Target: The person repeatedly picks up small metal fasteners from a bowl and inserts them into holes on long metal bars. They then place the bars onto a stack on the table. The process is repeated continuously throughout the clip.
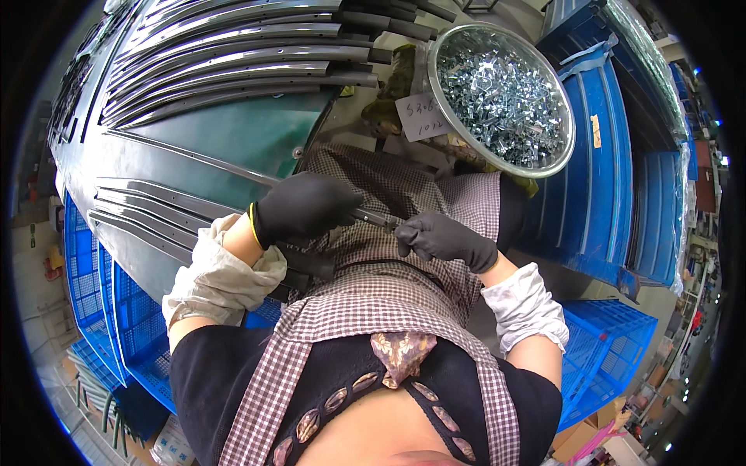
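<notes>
Our left grip (305,208) is closed around a dark strip (376,218), and our right grip (441,238) has its fingers curled shut at the strip's right end; whether a small part is also tucked inside them, we cannot tell. The strip lies between our two hands, over the lap, with only a short length showing there. Its long axis slants from far left to near right, and what appears to be the same piece runs on past the left hand, across the surface (256,140). So the left hand holds it partway along, while the right is the one nearer its free end. Under the strip hangs our checked apron (388,299). Far to the left on the surface we have a bank of dark strips (241,54), and a smaller row of strips (148,203) lies left of the left hand. Far and right of the right hand stands a bowl (571,124) full of small shiny metal pieces (501,97), with a paper tag (423,118) beside its left rim. Beyond it, to the right, are blue bins (598,163).
</notes>
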The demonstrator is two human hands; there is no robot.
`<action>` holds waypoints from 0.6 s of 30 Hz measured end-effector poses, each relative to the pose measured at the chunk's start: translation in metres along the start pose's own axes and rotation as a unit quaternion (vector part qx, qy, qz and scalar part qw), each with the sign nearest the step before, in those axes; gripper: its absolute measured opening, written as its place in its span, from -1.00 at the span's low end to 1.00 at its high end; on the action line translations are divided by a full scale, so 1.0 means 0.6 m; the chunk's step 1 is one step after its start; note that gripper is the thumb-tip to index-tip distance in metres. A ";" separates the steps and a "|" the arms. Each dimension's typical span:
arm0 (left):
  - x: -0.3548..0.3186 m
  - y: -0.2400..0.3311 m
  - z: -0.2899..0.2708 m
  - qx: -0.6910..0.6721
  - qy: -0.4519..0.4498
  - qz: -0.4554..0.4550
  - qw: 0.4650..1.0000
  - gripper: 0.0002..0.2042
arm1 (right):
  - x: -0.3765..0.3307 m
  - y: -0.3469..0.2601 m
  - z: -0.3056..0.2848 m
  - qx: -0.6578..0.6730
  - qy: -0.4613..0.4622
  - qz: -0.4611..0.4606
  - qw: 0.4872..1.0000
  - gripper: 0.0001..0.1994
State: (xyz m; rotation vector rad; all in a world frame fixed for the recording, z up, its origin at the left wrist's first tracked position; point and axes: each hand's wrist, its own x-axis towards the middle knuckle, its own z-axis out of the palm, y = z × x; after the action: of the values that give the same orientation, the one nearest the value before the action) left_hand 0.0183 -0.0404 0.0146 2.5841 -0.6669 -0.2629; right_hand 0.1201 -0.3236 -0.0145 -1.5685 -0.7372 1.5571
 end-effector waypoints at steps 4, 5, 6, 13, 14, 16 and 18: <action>-0.007 -0.011 -0.007 -0.003 0.047 -0.029 0.998 -0.58 | -0.037 0.050 -0.038 -0.242 0.204 -0.181 0.931 -0.74; -0.015 -0.020 -0.009 -0.018 0.090 -0.026 0.995 -0.57 | -0.050 0.032 -0.049 -0.258 0.240 -0.143 0.925 -0.74; -0.021 -0.034 -0.012 -0.032 0.134 -0.018 0.990 -0.56 | -0.067 0.006 -0.064 -0.276 0.280 -0.104 0.914 -0.74; -0.139 -0.090 -0.023 -0.127 0.311 -0.257 0.906 -0.85 | -0.083 -0.032 -0.214 -0.356 0.578 -0.062 0.732 -0.67; -0.162 -0.094 -0.013 -0.182 0.373 -0.320 0.852 -0.83 | -0.077 -0.043 -0.234 -0.383 0.601 -0.035 0.700 -0.65; -0.191 -0.093 -0.016 -0.153 0.417 -0.410 0.797 -0.83 | -0.065 -0.065 -0.256 -0.464 0.633 -0.002 0.620 -0.62; -0.202 -0.095 -0.020 -0.104 0.421 -0.459 0.776 -0.83 | -0.053 -0.069 -0.288 -0.514 0.634 0.055 0.575 -0.64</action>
State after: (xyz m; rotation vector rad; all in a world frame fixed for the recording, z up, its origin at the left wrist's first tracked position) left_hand -0.0600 0.0687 0.0064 2.2351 0.9094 0.4987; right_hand 0.2938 -0.3519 0.0261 -2.9185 -0.6029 -0.5040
